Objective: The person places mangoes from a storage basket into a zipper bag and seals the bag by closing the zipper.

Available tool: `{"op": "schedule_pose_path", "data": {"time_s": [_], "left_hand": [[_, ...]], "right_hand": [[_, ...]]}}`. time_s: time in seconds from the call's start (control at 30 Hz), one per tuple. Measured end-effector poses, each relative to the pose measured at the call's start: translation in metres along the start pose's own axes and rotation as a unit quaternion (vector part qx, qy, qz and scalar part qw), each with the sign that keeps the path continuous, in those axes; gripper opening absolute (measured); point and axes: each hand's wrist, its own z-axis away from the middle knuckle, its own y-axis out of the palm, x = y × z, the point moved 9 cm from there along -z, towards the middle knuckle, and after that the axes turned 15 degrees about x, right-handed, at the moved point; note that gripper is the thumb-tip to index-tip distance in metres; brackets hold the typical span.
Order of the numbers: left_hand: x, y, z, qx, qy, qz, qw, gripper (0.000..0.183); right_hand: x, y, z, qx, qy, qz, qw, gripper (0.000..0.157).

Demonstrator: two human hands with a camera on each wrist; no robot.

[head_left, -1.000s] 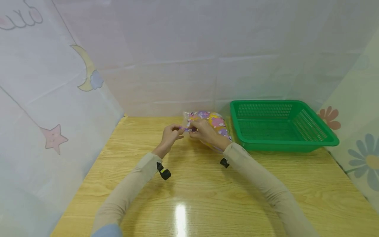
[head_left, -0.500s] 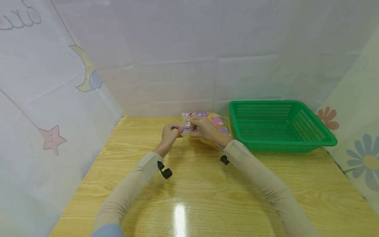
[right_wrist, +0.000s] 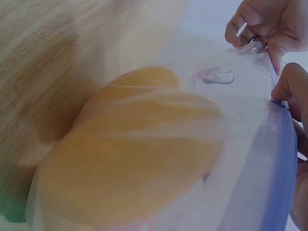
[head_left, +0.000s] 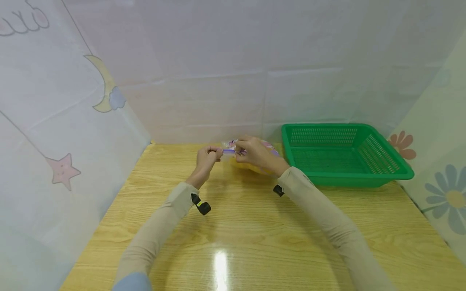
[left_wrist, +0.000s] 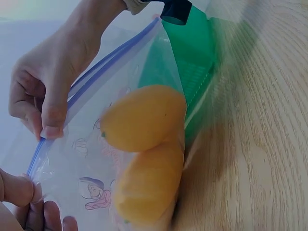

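Observation:
A clear zip-top bag [head_left: 230,144] with cartoon prints and a purple zip strip [left_wrist: 91,79] hangs tilted at the back middle of the table. Inside it two yellow-orange mangoes [left_wrist: 144,118] show through the plastic. My left hand [head_left: 205,163] pinches the zip edge at one corner, thumb against fingers. Close beside it, my right hand [head_left: 256,153] pinches the same strip between thumb and fingertips. A short stretch of strip runs between the two hands. Beyond the right hand, the strip continues along the bag's mouth, its two edges apart in the left wrist view.
A green plastic basket [head_left: 347,176] with slotted sides stands at the back right, just beside the bag. Behind the wooden table [head_left: 247,234] hangs a pale printed sheet [head_left: 204,81], with more sheets at both sides.
Both hands have risen slightly with the zip edge. The bag has tilted up, so its printed face shows less and the yellow underneath shows more in the head view.

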Motion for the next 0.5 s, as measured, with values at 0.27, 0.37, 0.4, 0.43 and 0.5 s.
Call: {"op": "schedule_pose_path", "data": {"time_s": [0.27,0.37,0.4,0.43,0.5], "left_hand": [[-0.0002,-0.0007,-0.0002,0.004,-0.001,-0.03,0.9995,0.019],[0.0014,-0.0011,-0.0006,0.001,-0.004,-0.033,0.9994,0.019],[0.002,-0.0011,-0.0008,0.001,-0.005,-0.034,0.9994,0.019],[0.002,-0.0012,-0.0006,0.0,-0.006,-0.035,0.9994,0.019],[0.0022,-0.0009,-0.0009,0.0,-0.008,-0.036,0.9993,0.019]], "right_hand": [[-0.0043,0.0014,0.0011,0.028,0.02,-0.002,0.999,0.022],[-0.0036,0.0021,0.0028,0.031,0.017,-0.006,0.999,0.023],[-0.0035,0.0026,0.0035,0.032,0.016,-0.007,0.999,0.023],[-0.0037,0.0031,0.0042,0.032,0.014,-0.01,0.999,0.024],[-0.0042,0.0039,0.0057,0.034,0.015,-0.011,0.999,0.022]]}}
